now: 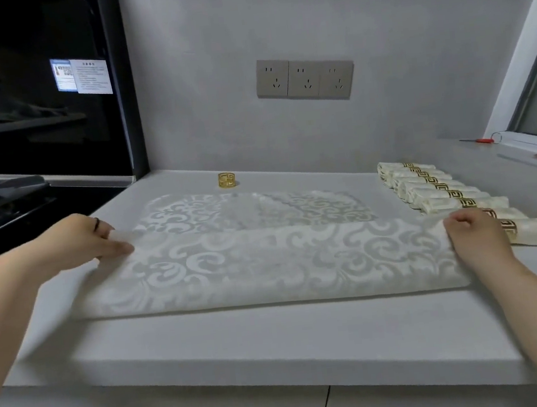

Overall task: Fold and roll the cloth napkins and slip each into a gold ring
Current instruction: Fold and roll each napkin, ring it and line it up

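Here the patterned white napkin (267, 263) lies spread across the middle of the pale surface (242, 345), its near half doubled over so the fold runs along the front edge. The left hand (85, 239) sits at the napkin's nine o'clock, fingers pinched on the corner of the upper layer. The right hand (476, 234) is at its three o'clock, curled closed on the opposite corner; how much cloth it grips is hard to make out. A lone gold ring (226, 179) stands at twelve o'clock, just beyond the napkin's far edge. At two o'clock a row of rolled napkins (441, 191), each in a ring, runs back; the right hand covers part of the nearest ones.
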`<state>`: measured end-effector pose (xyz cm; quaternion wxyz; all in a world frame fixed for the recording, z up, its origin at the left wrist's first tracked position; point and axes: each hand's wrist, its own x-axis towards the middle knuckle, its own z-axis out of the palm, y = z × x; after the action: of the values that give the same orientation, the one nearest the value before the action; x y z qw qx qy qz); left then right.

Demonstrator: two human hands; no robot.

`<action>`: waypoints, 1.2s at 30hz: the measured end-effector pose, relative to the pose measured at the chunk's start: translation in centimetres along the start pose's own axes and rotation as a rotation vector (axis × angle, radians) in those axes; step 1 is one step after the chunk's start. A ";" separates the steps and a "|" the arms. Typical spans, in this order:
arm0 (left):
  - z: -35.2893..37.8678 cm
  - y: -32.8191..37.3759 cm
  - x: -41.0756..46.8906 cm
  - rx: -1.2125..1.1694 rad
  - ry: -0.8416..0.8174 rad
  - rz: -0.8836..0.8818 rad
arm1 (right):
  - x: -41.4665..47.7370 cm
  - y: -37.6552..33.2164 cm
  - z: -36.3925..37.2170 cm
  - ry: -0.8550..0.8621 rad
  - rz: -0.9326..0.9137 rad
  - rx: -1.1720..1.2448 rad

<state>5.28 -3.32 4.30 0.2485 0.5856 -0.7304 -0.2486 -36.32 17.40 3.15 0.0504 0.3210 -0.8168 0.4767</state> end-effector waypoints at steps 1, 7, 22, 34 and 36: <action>0.7 -0.2 0.5 -0.016 0.032 -0.020 | 0.3 0.1 0.7 -0.028 -0.007 -0.039; 3.2 -1.5 3.1 -0.041 0.183 -0.075 | 3.7 0.4 4.8 -0.215 0.002 -0.192; 4.9 -1.8 10.3 0.084 0.182 -0.041 | 10.4 1.1 11.9 -0.339 0.024 -0.508; 6.6 3.6 5.0 0.107 0.154 0.275 | 3.7 -6.4 11.7 -0.321 -0.245 -0.428; 9.1 5.7 3.1 0.171 0.002 0.445 | -0.3 -8.9 13.2 -0.513 -0.373 -0.372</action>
<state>-5.42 -4.59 1.42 0.2474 0.4293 -0.8596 -0.1243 -28.04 3.77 2.58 -0.0123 0.5589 -0.8029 0.2069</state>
